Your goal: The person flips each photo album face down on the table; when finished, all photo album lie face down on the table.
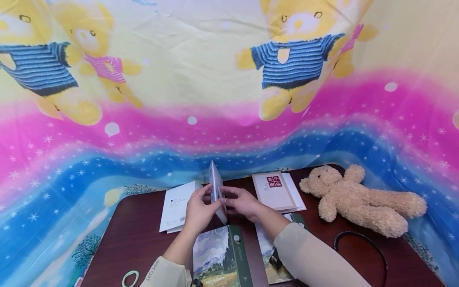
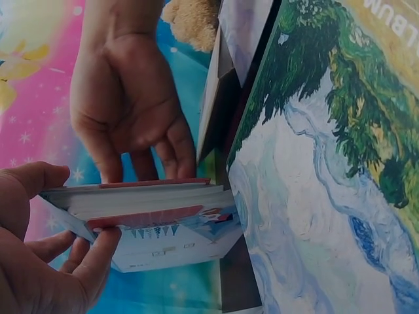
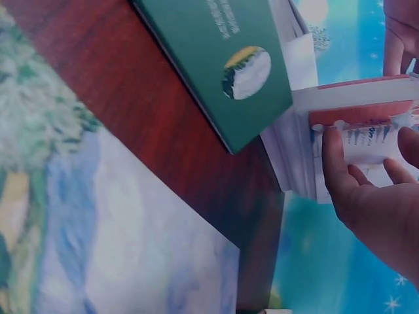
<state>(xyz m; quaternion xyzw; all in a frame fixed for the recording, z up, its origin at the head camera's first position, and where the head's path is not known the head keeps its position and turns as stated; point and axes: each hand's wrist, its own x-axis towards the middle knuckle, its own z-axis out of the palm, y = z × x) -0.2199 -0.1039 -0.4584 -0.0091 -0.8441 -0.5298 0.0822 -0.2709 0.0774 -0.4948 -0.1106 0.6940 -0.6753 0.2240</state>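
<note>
A thin book with a white and red cover stands upright between both hands. My left hand grips it from the left, thumb near its near edge and fingers along its side. From the right, my right hand holds it with fingertips on the cover. The left wrist view shows the book's page edges between red cover edges, with the left fingers against the lower face. In the right wrist view, the right fingers lie spread over the cover. Just in front of the hands lies a painted photo album.
Left of the hands lies a white book. Right are a beige book with red characters, a second painted album under the right forearm, a teddy bear and a black cord. A pale green ring lies front left.
</note>
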